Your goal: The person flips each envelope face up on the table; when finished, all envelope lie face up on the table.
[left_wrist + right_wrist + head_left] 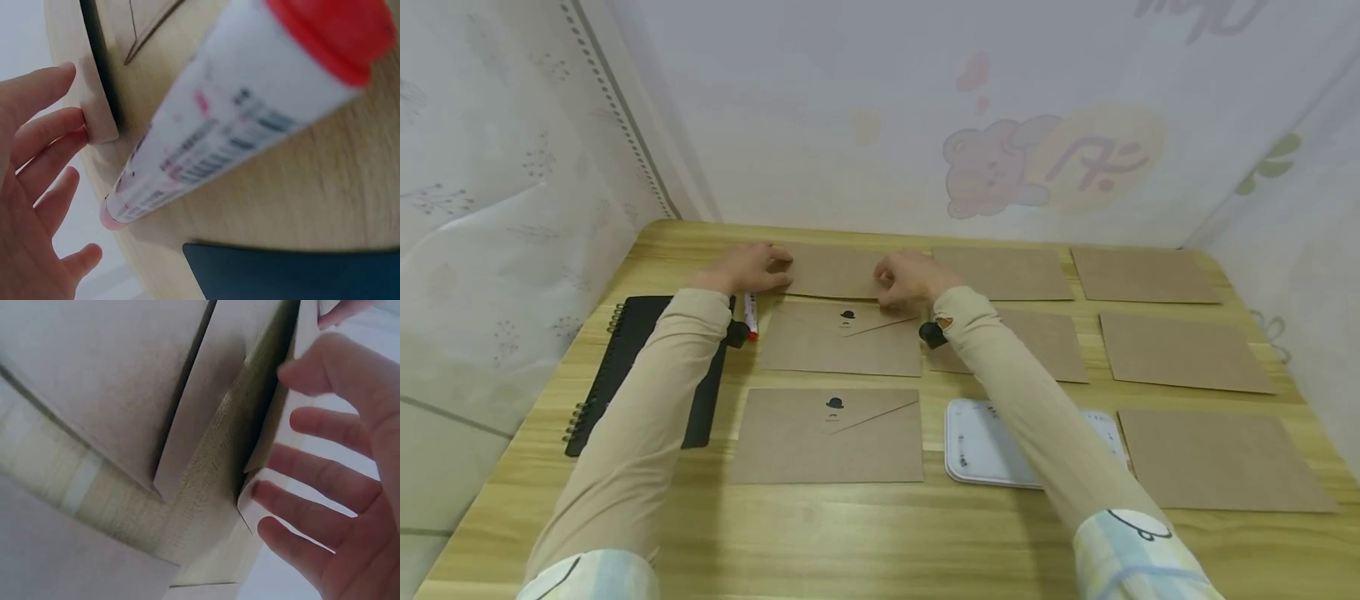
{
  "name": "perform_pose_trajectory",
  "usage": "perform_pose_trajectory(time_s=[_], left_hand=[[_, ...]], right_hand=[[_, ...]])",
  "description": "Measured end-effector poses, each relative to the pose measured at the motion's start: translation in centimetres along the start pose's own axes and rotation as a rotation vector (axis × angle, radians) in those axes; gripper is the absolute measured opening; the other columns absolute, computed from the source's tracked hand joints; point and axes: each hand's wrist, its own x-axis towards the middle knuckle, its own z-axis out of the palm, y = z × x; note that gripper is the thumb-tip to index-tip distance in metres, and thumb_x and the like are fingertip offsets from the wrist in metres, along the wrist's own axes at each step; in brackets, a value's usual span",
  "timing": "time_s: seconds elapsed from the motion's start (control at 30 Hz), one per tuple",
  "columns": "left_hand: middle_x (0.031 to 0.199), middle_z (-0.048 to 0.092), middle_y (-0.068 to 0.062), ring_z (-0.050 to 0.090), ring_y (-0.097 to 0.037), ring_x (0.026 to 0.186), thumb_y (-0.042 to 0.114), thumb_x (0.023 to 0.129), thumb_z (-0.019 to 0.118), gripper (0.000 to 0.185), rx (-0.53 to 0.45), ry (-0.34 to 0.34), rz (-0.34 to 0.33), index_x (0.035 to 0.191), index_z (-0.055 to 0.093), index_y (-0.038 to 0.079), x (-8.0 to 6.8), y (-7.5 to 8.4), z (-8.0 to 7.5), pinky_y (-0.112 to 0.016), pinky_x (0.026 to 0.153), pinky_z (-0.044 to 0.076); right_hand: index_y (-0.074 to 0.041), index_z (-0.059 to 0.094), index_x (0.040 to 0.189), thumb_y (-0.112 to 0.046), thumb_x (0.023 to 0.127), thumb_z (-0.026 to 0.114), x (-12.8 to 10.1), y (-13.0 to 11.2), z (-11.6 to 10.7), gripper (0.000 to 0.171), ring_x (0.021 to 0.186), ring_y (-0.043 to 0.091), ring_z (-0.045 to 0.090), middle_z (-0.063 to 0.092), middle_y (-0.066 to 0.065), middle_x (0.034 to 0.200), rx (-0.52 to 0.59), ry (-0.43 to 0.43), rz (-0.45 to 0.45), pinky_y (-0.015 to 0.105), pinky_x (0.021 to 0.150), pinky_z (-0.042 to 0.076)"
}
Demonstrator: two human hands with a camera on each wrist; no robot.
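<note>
In the head view a brown paper envelope lies at the back of the wooden table between both hands. My left hand touches its left end; in the left wrist view the fingertips rest at that end. At the opposite end is my right hand, its fingers slightly bent and spread along the edge in the right wrist view, where the envelope's near edge stands a little off the table. Two envelopes printed with a black hat, a middle one and a front one, lie below it.
A red-capped white marker and a black spiral notebook lie at the left. More brown envelopes, including the back one and the front right one, lie in rows. A white flat case sits partly under the right forearm.
</note>
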Motion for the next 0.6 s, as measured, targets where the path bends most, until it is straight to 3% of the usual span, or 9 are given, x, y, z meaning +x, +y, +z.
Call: perform_pose_trajectory(time_s=[0.27, 0.43, 0.6], left_hand=[[0.136, 0.042, -0.024, 0.03, -0.046, 0.127, 0.028, 0.094, 0.055, 0.051, -0.052, 0.019, 0.063, 0.134, 0.046, -0.002, -0.1, 0.1, 0.3, -0.054, 0.103, 0.024], [0.139, 0.041, -0.022, 0.031, -0.044, 0.128, 0.037, 0.091, 0.058, 0.053, -0.017, 0.028, 0.053, 0.131, 0.052, 0.003, -0.2, 0.1, 0.5, -0.057, 0.102, 0.023], [0.138, 0.043, -0.019, 0.037, -0.041, 0.125, 0.044, 0.088, 0.059, 0.053, -0.019, 0.04, 0.027, 0.127, 0.057, 0.008, -0.1, 0.3, 0.6, -0.06, 0.099, 0.025]], right_hand=[[-0.001, 0.057, 0.125, -0.012, 0.088, 0.057, -0.9, -0.4, -0.1, 0.038, 0.101, 0.022, 0.06, 0.061, 0.013, 0.117, 0.027, 0.055, -0.072, 0.032, 0.087, 0.046], [0.003, 0.063, 0.114, -0.007, 0.094, 0.052, -1.2, -0.3, 0.4, 0.025, 0.099, 0.024, 0.061, 0.064, 0.015, 0.111, -0.011, 0.154, -0.156, 0.032, 0.086, 0.046], [0.003, 0.066, 0.103, -0.006, 0.094, 0.053, -1.4, -0.1, 0.8, 0.018, 0.096, 0.026, 0.062, 0.066, 0.015, 0.101, -0.02, 0.238, -0.16, 0.033, 0.085, 0.047]])
